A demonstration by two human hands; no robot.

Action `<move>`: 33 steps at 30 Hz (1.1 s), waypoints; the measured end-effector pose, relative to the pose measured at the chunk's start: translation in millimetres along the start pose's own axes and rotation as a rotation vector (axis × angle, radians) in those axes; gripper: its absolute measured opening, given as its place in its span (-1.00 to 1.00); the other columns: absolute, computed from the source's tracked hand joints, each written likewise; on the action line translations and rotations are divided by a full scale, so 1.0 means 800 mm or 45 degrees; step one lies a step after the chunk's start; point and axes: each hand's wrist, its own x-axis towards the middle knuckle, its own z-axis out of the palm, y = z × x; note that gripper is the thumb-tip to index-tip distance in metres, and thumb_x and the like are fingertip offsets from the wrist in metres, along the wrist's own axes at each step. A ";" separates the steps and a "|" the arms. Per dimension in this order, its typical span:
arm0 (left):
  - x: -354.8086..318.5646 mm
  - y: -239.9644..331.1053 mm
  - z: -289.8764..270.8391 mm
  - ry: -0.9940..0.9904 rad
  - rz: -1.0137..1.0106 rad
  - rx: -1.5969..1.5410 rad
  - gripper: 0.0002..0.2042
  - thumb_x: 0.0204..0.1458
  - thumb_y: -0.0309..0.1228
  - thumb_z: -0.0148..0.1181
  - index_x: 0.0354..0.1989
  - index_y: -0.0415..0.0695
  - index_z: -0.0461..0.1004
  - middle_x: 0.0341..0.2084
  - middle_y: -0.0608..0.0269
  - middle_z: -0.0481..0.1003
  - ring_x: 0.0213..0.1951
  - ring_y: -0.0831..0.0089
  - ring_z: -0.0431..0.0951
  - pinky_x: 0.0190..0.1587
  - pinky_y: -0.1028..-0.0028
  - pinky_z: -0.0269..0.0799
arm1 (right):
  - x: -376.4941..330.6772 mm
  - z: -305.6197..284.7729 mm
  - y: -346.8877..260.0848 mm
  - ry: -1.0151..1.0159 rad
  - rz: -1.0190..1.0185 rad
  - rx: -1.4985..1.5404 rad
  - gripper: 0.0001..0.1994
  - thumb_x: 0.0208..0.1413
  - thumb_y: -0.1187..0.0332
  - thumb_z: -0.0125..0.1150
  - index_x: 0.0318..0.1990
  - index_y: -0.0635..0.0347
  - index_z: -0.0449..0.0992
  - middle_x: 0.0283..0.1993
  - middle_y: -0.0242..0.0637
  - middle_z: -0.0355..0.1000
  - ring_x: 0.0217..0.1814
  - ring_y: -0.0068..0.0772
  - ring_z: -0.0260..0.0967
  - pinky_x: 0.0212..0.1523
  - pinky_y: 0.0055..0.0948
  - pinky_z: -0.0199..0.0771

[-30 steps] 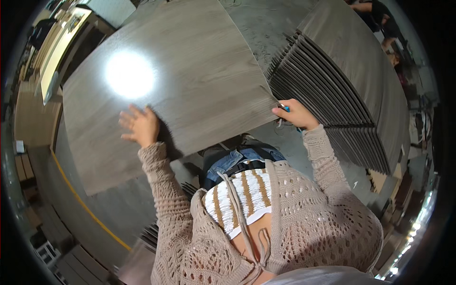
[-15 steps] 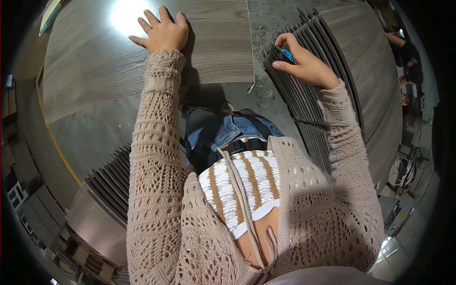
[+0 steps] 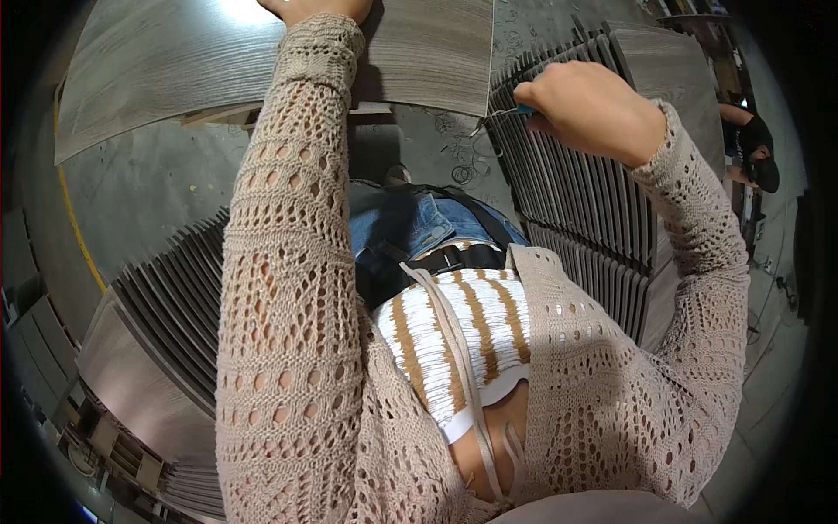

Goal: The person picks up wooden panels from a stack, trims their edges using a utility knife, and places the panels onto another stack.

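Note:
At the top edge of the view, my left hand (image 3: 321, 8) rests on a wood-grain board (image 3: 419, 57). Most of its fingers are cut off by the frame; one visible finger stretches out to the side. My right hand (image 3: 598, 109) is closed around a small blue-handled tool (image 3: 525, 110) at the board's near right corner. The fingers hide most of the tool, so its exact kind cannot be made out. A thin light strip (image 3: 476, 133) sticks out from that corner, just left of the tool.
Stacks of dark-edged panels stand on the right (image 3: 576, 188) and lower left (image 3: 170, 288). Thin curled scraps (image 3: 463, 173) lie on the grey floor (image 3: 153, 166). Another person (image 3: 749, 144) is at the far right. A yellow line (image 3: 78, 227) runs along the left floor.
My right hand has moved from over the panel stack to the board's corner, turning over with the tool. My left hand has shifted farther up the frame, and the board's near edge appears higher.

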 end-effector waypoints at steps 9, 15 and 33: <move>-0.001 -0.003 0.001 0.081 -0.008 -0.026 -0.42 0.07 -0.02 -0.23 0.24 -0.04 0.14 0.28 0.01 0.01 0.32 0.14 -0.06 0.24 -0.16 -0.34 | 0.010 -0.010 0.014 -0.246 -0.003 -0.026 -0.79 0.02 0.27 0.17 -0.41 0.24 0.39 -0.59 -0.20 0.36 -0.45 -0.15 0.42 -0.41 -0.25 0.40; -0.003 -0.008 0.007 0.094 0.008 0.007 -0.41 0.08 -0.02 -0.24 0.26 -0.05 0.10 0.29 0.01 0.00 0.32 0.14 -0.07 0.25 -0.14 -0.36 | -0.001 0.033 0.025 -0.056 -0.124 -0.108 -0.80 0.10 0.29 0.07 -0.33 0.25 0.32 -0.61 -0.17 0.36 -0.49 -0.17 0.42 -0.49 -0.27 0.42; 0.000 0.003 -0.001 0.147 0.048 0.098 -0.43 0.09 -0.03 -0.24 0.24 -0.06 0.15 0.29 -0.01 -0.01 0.33 0.13 -0.09 0.27 -0.10 -0.39 | 0.025 0.229 0.036 -0.450 0.271 0.020 -0.74 0.10 0.27 0.02 -0.13 0.24 0.38 -0.27 -0.06 0.50 -0.21 -0.22 0.51 -0.30 -0.30 0.47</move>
